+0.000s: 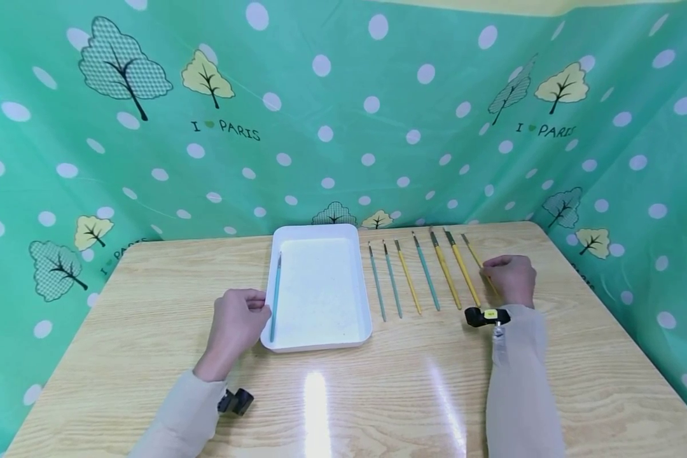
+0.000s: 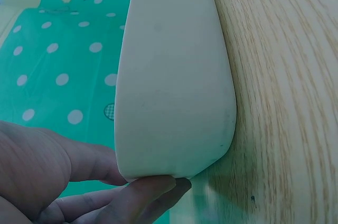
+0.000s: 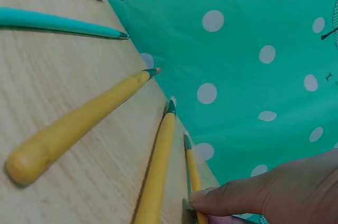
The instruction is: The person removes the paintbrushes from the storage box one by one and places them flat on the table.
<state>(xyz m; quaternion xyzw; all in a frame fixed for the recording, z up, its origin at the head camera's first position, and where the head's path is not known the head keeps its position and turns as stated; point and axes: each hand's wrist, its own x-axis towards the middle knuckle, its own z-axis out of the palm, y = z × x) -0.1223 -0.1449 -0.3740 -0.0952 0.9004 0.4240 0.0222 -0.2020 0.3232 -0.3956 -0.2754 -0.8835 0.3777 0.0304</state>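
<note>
A white tray (image 1: 320, 343) lies on the table, with one blue paintbrush (image 1: 276, 299) inside along its left wall. My left hand (image 1: 236, 323) holds the tray by its left side near the front corner; in the left wrist view its fingers (image 2: 150, 189) press the tray's outer wall (image 2: 174, 76). At the right end of a row of brushes, my right hand (image 1: 512, 278) pinches a thin yellow paintbrush (image 1: 472, 250). The right wrist view shows the thumb (image 3: 227, 198) on that brush's handle, its tip pointing toward the curtain. The fingers beneath are mostly hidden.
Between the tray and my right hand, several blue and yellow paintbrushes (image 1: 446, 268) lie side by side, bristles toward the back. A green dotted curtain (image 1: 343, 146) hangs behind and beside the wooden table (image 1: 378, 394).
</note>
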